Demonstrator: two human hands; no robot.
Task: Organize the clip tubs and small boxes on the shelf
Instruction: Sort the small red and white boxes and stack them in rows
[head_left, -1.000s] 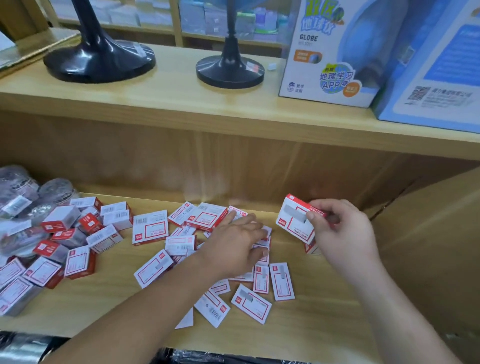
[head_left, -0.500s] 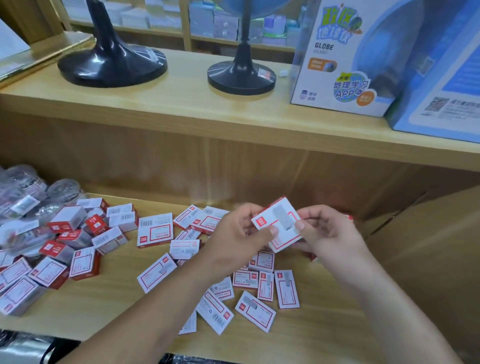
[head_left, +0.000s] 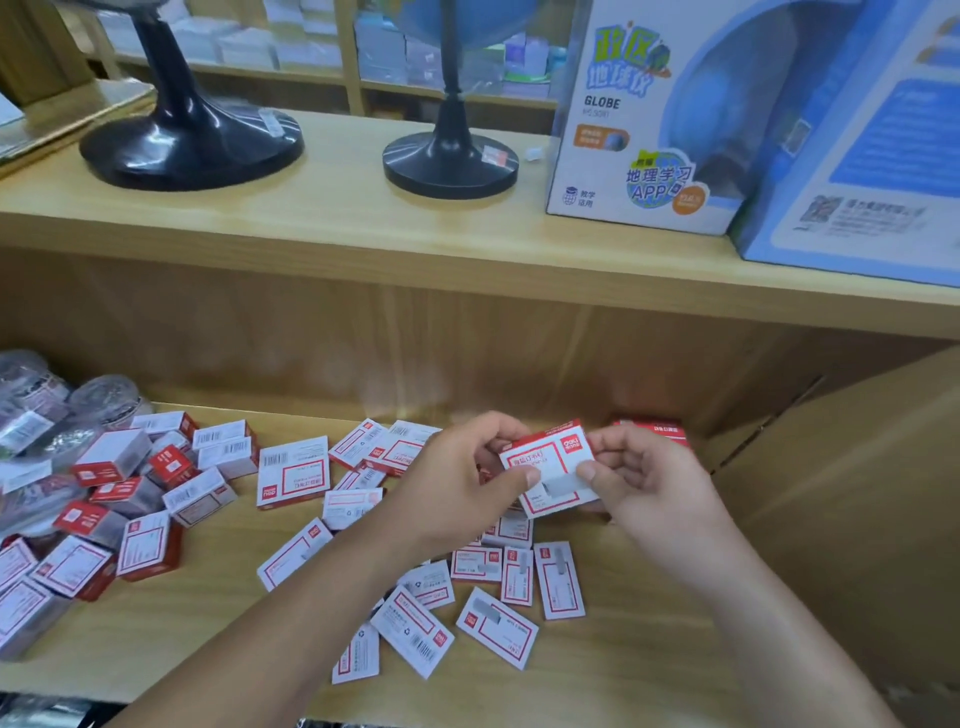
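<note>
Together, the left hand (head_left: 457, 478) and right hand (head_left: 644, 483) pinch one small box (head_left: 550, 475) between them above the shelf (head_left: 649, 649).

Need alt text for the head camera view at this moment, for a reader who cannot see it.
Both hands, left hand and right hand, hold one red and white small box above a wooden shelf strewn with similar small boxes. Clear clip tubs are heaped at the far left, and globe stands and a globe carton sit on the shelf above.
</note>
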